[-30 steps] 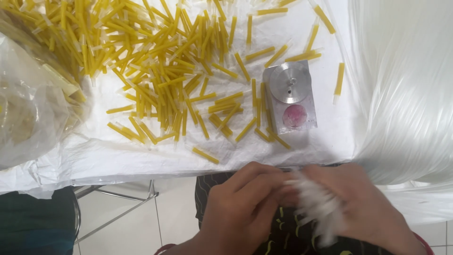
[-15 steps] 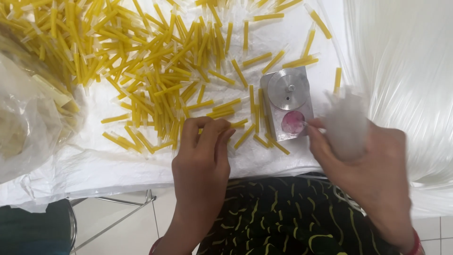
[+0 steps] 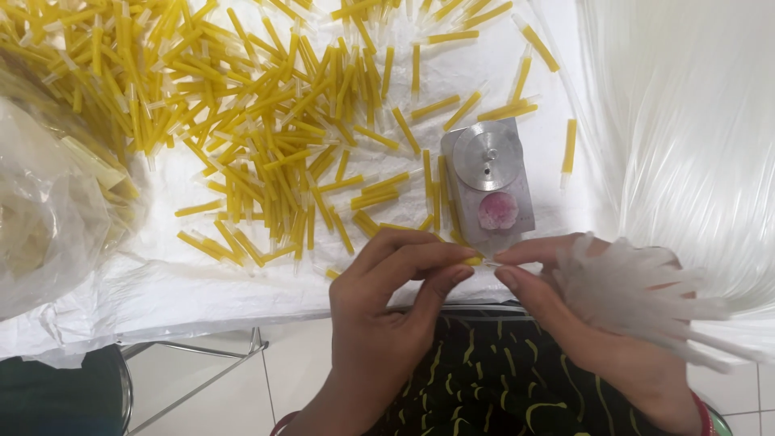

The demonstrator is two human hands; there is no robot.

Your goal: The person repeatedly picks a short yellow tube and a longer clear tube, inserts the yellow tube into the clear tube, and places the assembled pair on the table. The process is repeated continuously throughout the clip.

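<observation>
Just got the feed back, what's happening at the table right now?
The left hand pinches a yellow tube at the table edge, meeting the right hand, which grips a bunch of clear sleeves. Just beyond sits a metal block with a round disc and pink pad, amid a scattered pile of yellow tubes.

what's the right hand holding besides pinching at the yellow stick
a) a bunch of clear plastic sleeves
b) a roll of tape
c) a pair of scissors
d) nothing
a: the right hand grips a fanned bunch of clear plastic sleeves while its fingers meet the left hand at a yellow stick, just below the small metal block.
</observation>
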